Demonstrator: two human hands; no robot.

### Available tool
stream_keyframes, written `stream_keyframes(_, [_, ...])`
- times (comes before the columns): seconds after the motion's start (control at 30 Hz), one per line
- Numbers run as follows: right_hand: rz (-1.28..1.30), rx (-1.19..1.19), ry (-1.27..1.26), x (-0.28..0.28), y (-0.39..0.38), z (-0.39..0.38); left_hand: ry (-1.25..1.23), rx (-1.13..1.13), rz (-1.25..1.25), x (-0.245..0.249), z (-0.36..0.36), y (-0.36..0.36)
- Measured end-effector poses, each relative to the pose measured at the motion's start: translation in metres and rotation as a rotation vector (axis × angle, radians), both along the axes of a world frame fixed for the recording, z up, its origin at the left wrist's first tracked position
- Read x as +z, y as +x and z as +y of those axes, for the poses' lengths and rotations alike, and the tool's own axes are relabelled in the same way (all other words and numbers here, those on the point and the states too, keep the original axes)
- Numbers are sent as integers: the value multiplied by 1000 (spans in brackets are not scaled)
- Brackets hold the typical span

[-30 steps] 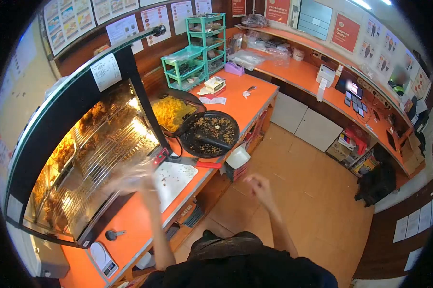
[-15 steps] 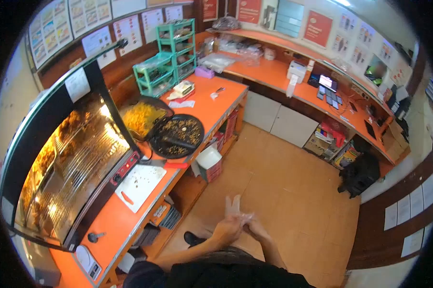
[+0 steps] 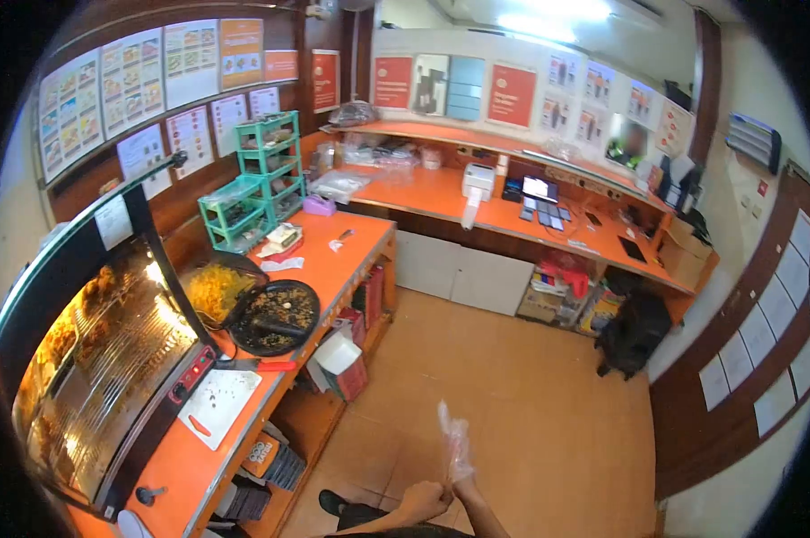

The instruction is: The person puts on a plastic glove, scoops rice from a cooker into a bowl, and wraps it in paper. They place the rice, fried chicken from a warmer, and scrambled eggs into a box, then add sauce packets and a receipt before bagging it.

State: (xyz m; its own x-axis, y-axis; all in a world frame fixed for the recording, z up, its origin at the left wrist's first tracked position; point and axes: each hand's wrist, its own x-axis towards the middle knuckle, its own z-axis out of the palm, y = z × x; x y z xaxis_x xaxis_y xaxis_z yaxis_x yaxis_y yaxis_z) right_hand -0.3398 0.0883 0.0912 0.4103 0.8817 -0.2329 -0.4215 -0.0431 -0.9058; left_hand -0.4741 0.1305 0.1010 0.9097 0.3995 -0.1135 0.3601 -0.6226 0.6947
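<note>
Two hands meet at the bottom centre of the frame, above the tiled floor. The left hand (image 3: 426, 496) is closed, pinching the cuff of a clear plastic glove (image 3: 450, 429) at the right wrist. The right hand (image 3: 458, 464) points upward inside the glove; whether its fingers are spread cannot be told through the film. Left of them, the orange counter (image 3: 351, 247) carries a round black tray (image 3: 273, 316) and a white cutting board (image 3: 218, 403). Red wall posters (image 3: 513, 94) at upper centre bear print too small to read.
</note>
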Motion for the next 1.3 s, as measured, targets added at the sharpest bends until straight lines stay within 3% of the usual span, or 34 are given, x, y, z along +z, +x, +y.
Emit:
stream_keyframes(0.07, [-309,-34,-68,8,8,-18,3,-68,-69,24,-18,10])
stream_keyframes(0.17, [-1263,7,-376,30,22,-38,-50,-170,-120,27,-38,12])
stream_keyframes(0.2, [-1408,-15,-409,39,24,-41,-79,-210,-130,25,-43,14])
stream_keyframes(0.27, [-1344,-141,-301,61,22,-47,-165,-404,-227,8,-60,16])
stream_keyframes(0.37, [-790,-414,176,96,15,-27,-219,-699,-330,14,-74,17])
stream_keyframes(0.43, [-751,-519,184,125,37,-12,-241,-817,-357,10,-85,16])
stream_keyframes(0.5, [-610,-446,244,176,48,0,-272,-849,-356,-11,-94,17])
stream_keyframes(0.57, [-939,-424,293,211,71,25,-175,-674,-350,-17,-89,19])
stream_keyframes(0.63, [-1084,-421,283,261,75,44,-116,-544,-333,-6,-79,17])
stream_keyframes(0.7, [-1023,-429,424,299,74,63,-94,-463,-311,22,-62,15])
stream_keyframes(0.9, [-893,-368,552,339,66,96,-153,-271,-329,16,-48,3])
stream_keyframes(1.1, [-733,-336,563,347,53,109,-214,-244,-237,14,-38,-7])
stream_keyframes(1.3, [-648,-328,596,342,57,123,-212,-166,-330,-5,-29,-6])
